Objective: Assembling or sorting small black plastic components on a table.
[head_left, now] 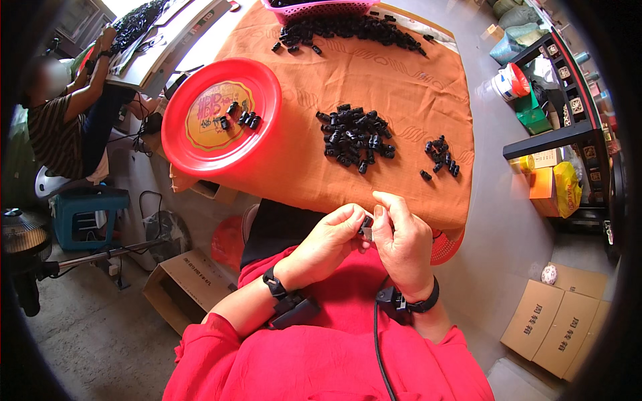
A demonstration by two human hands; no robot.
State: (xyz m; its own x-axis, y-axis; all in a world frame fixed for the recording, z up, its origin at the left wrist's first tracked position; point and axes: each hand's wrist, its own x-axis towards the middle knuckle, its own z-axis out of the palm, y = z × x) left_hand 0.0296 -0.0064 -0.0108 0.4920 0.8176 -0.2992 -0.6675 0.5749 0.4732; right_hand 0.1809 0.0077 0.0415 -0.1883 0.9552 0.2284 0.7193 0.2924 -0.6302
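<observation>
Close in front of my body, both hands meet at the near edge of the cloth-covered table (401, 83). Pinched between the fingertips of my left hand (324, 247) is a small black part (366, 223), its exact kind too small to make out. My right hand (406, 248) has thumb and forefinger pressed against the same part, where a small greyish piece also shows. Ahead of the hands lies a pile of similar black parts (354, 137). A smaller group (441, 157) sits to its right. On the left, a round red tray (175, 137) carries several black parts (252, 120).
A long heap of black parts (348, 28) stretches along the far table side beside a pink basket (324, 9). At left, another person (57, 130) works at a bench, near a blue stool (70, 224). Cardboard boxes (535, 314) and a dark shelf (555, 137) stand right.
</observation>
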